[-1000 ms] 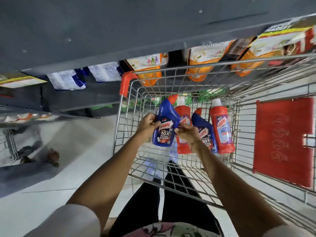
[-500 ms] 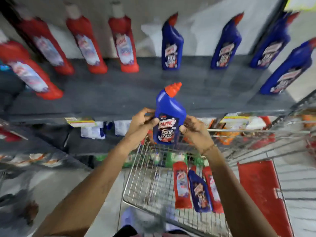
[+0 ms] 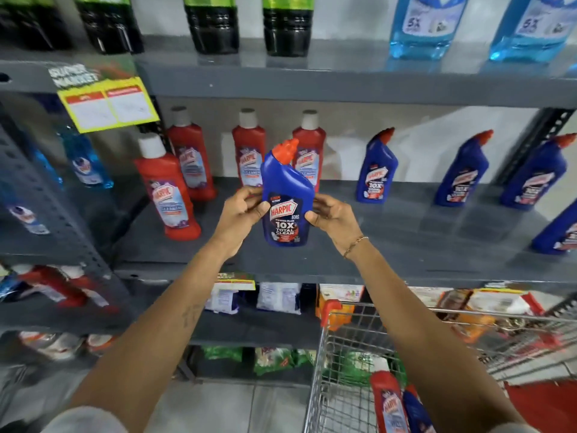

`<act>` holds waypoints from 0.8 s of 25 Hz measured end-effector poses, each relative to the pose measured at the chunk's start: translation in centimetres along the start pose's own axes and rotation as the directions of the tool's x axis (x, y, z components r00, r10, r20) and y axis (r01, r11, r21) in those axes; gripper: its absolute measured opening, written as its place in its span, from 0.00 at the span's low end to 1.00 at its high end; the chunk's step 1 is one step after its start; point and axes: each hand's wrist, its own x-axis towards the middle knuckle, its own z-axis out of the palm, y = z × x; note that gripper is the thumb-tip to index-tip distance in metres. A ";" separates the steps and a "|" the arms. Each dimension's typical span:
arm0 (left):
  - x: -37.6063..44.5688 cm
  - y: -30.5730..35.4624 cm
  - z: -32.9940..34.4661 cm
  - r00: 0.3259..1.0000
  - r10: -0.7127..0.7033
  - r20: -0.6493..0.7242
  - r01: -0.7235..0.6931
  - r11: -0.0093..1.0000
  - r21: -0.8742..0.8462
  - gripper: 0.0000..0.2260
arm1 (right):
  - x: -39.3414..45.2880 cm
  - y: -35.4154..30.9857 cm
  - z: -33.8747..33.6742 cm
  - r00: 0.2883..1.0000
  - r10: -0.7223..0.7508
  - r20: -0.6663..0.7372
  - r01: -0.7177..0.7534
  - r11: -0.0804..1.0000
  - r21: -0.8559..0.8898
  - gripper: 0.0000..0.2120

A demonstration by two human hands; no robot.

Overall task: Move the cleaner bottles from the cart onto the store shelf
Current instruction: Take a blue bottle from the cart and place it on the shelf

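A blue cleaner bottle (image 3: 285,201) with an orange-red cap is upright in the air over the grey middle shelf (image 3: 406,242). My left hand (image 3: 242,210) grips its left side and my right hand (image 3: 332,214) its right side. On that shelf stand several red bottles (image 3: 170,195) at the left and several blue bottles (image 3: 376,170) at the right. The wire cart (image 3: 340,370) sits at the lower right. A red bottle (image 3: 388,401) and a blue one (image 3: 415,412) stand inside it.
The upper shelf (image 3: 312,79) carries dark bottles (image 3: 214,26) and light-blue bottles (image 3: 421,26). A yellow price tag (image 3: 107,104) hangs from its left edge. Packets (image 3: 278,296) fill the lower shelves. A second rack (image 3: 46,214) stands at the left.
Both hands have lifted the blue bottle out of the cart and up to the level of the middle shelf. My view has tilted up from the cart to the shelves.
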 end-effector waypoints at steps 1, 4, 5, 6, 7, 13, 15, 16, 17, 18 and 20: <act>0.4 -0.4 -1.1 1.000 -0.010 -0.009 0.010 1.000 0.006 0.09 | 0.7 0.4 1.1 1.000 0.009 -0.005 -0.009 1.000 0.003 0.21; 1.4 -1.9 -3.5 0.998 -0.050 -0.041 0.050 0.999 0.004 0.09 | 2.3 1.7 3.5 0.999 0.027 -0.022 -0.027 1.000 0.014 0.21; 1.6 -2.3 -3.7 0.998 -0.058 -0.037 0.058 0.998 0.003 0.09 | 2.6 2.1 3.8 0.999 0.033 -0.034 -0.032 0.999 0.018 0.22; 1.9 -2.7 -3.7 0.997 -0.065 -0.030 0.065 0.998 0.006 0.09 | 2.7 2.5 3.8 0.998 0.039 -0.050 -0.039 0.999 0.019 0.22; 2.3 -3.0 -3.6 0.997 -0.069 -0.022 0.069 0.998 0.007 0.09 | 3.0 2.8 3.7 0.996 0.050 -0.073 -0.049 0.999 0.018 0.22; 4.2 -4.9 0.5 0.994 -0.101 -0.035 0.101 0.995 -0.010 0.11 | 3.4 3.9 -0.2 0.982 0.096 -0.163 -0.101 0.995 -0.019 0.20; 5.0 -5.5 2.7 0.993 -0.117 -0.033 0.117 0.993 -0.004 0.11 | 3.3 4.3 -2.4 0.976 0.108 -0.189 -0.115 0.993 -0.029 0.19; 5.3 -5.8 3.8 0.992 -0.123 -0.031 0.123 0.992 -0.008 0.11 | 3.2 4.4 -3.4 0.974 0.113 -0.198 -0.121 0.992 -0.027 0.18; 5.7 -6.0 5.1 0.991 -0.129 -0.025 0.129 0.992 -0.012 0.11 | 3.1 4.6 -4.7 0.970 0.116 -0.211 -0.126 0.992 -0.031 0.18; 6.0 -6.2 6.3 0.991 -0.133 -0.021 0.132 0.991 -0.014 0.11 | 3.0 4.7 -5.8 0.967 0.119 -0.226 -0.129 0.991 -0.033 0.18; 6.6 -6.7 9.0 0.990 -0.139 -0.014 0.139 0.990 -0.014 0.10 | 2.8 4.9 -8.2 0.957 0.123 -0.261 -0.137 0.990 -0.035 0.19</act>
